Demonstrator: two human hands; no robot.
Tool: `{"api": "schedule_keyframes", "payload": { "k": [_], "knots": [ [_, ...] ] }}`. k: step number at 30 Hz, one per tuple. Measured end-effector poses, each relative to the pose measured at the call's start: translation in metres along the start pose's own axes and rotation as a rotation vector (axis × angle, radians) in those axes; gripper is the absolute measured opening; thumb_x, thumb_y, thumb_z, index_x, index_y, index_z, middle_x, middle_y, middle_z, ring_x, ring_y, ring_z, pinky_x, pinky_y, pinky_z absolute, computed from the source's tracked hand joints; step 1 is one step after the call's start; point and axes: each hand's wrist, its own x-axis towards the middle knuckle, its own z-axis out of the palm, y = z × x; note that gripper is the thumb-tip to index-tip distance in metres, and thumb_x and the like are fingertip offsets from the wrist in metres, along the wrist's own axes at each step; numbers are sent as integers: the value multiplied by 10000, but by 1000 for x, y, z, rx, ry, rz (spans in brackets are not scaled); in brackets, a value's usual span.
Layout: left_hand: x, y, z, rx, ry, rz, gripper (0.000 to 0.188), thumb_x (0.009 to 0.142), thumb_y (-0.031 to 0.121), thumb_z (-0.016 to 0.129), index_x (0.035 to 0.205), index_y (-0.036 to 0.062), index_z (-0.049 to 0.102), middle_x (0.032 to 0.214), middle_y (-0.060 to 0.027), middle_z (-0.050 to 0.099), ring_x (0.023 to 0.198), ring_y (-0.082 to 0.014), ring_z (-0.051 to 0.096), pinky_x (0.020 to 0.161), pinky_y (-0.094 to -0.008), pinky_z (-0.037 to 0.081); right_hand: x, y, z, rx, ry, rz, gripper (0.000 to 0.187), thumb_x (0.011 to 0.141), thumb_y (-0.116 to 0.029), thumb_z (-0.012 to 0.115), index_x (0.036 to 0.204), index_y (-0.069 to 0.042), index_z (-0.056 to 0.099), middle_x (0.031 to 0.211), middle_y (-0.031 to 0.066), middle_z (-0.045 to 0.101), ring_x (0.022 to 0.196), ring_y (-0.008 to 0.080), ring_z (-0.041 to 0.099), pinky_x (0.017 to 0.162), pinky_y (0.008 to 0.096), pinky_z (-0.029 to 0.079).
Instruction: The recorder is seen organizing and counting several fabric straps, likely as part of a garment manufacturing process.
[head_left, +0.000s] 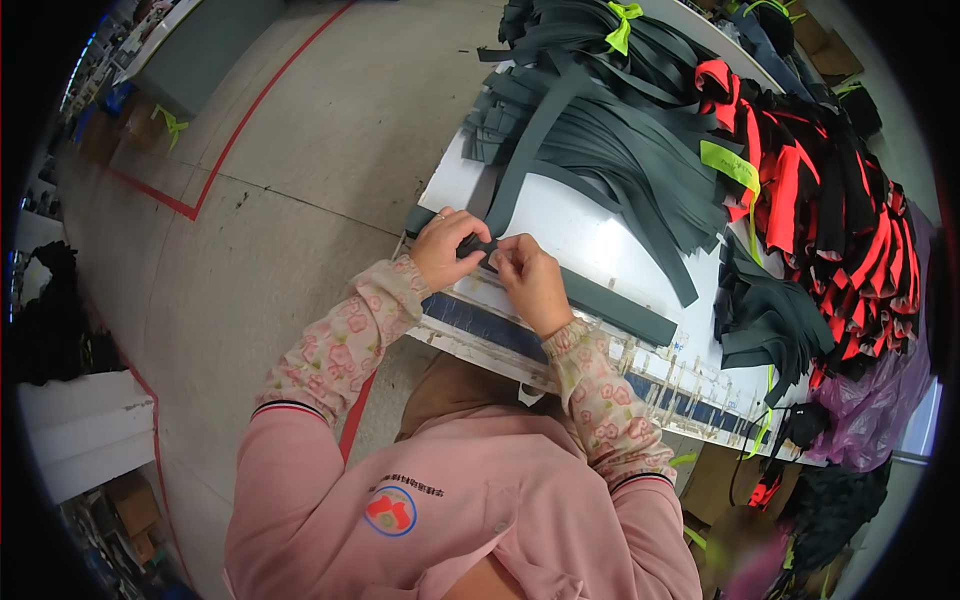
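Observation:
At the near left edge of the white table (pixel 585 190), my two hands are close together over the end of a dark grey-green fabric strip (pixel 527 140). My left hand (pixel 445 252) is closed, with thumb and fingers pinching the dark end. Beside it, my right hand (pixel 535 285) pinches at the same end; a small pale bit shows at its fingertips, too small to make out. From my hands the strip runs up towards a fanned pile of like strips (pixel 620 150). Another flat strip (pixel 620 310) lies along the table under my right hand.
A tied bundle of dark strips (pixel 570 25) lies at the far side. Red and black fabric pieces (pixel 800 200) are heaped on the right, beside a smaller dark bundle (pixel 765 310) and a purple plastic bag (pixel 870 410). Worn tape (pixel 490 320) lines the table's near edge.

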Motion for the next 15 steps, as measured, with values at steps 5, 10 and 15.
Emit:
{"api": "schedule_keyframes", "payload": {
  "k": [5,10,15],
  "knots": [
    [0,0,1,16,1,1,250,731,66,710,939,110,579,922,-60,591,914,-309,546,828,-400,458,3,6,9,-73,68,-13,140,913,-79,623,1009,21,604,726,110,658,618,146,601,591,295,482],
    [0,0,5,35,17,10,251,730,59,714,935,110,578,922,-58,593,921,-306,548,825,-396,454,-2,10,4,-20,32,-31,145,922,-87,617,1013,25,602,734,94,663,620,133,600,578,290,477],
    [-1,-2,4,11,6,9,245,731,49,726,927,95,585,919,-63,603,912,-300,551,815,-388,452,-30,18,-67,56,63,190,143,965,-105,592,1055,5,595,686,-2,572,591,58,506,506,217,391]
  ]
}}
